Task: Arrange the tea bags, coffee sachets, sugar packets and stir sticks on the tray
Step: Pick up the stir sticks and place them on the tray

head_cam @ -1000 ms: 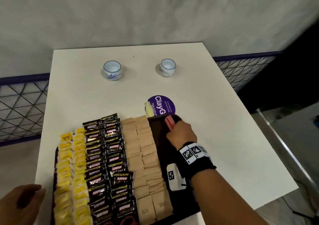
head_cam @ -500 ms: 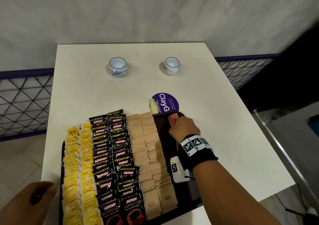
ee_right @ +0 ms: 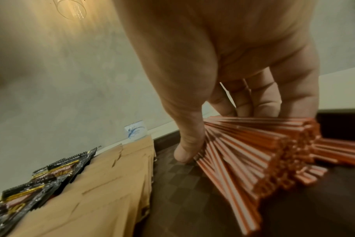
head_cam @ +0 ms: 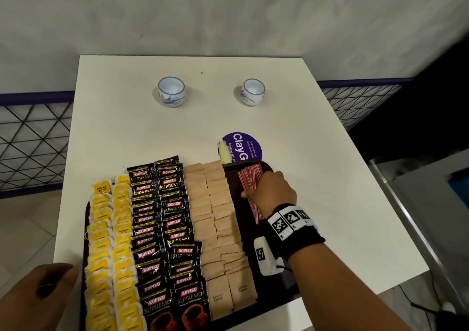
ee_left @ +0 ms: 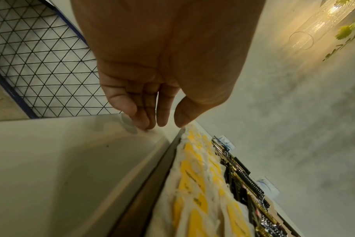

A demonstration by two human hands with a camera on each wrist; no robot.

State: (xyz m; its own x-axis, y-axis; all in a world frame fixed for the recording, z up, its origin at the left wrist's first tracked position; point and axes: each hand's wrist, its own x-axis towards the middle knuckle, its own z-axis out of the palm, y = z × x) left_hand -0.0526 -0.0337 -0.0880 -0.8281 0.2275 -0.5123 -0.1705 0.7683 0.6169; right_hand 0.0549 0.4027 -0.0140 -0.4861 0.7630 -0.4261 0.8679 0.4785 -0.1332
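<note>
Head view first: we've got the dark tray (head_cam: pixel 279 302) sitting at the near edge of the white table (head_cam: pixel 127 127), and it's basically full. Yellow tea bags (head_cam: pixel 111 249) run in two columns along the tray's left edge, black Kopiko coffee sachets (head_cam: pixel 165 229) next to them, then the brown sugar packets (head_cam: pixel 218 229), each kind shingled in its own lane so you can see every one. Our right hand (head_cam: pixel 275 193) is at the tray's far right corner gripping the bundle of red-and-white stir sticks (head_cam: pixel 250 180), which looks like the last lane to fill. The left hand (head_cam: pixel 38 295) sits at the tray's near left corner, probably just steadying things. Two small teacups (head_cam: pixel 171 91) stand near the table's far edge, and a purple ClayGo sticker (head_cam: pixel 242 147) is just beyond the tray.

Left wrist view: our left hand (ee_left: pixel 152 89) is relaxed, fingers loosely bent and holding nothing, fingertips by the table right beside the tea bags (ee_left: pixel 195 184).

Right wrist view: thumb on one side, fingers (ee_right: pixel 274 96) on the other, clamped round the stir sticks (ee_right: pixel 253 144), which fan out onto the bare tray floor (ee_right: pixel 182 184) beside the sugar packets (ee_right: pixel 103 184). We'd guess the pinch keeps them bunched so they don't roll apart
</note>
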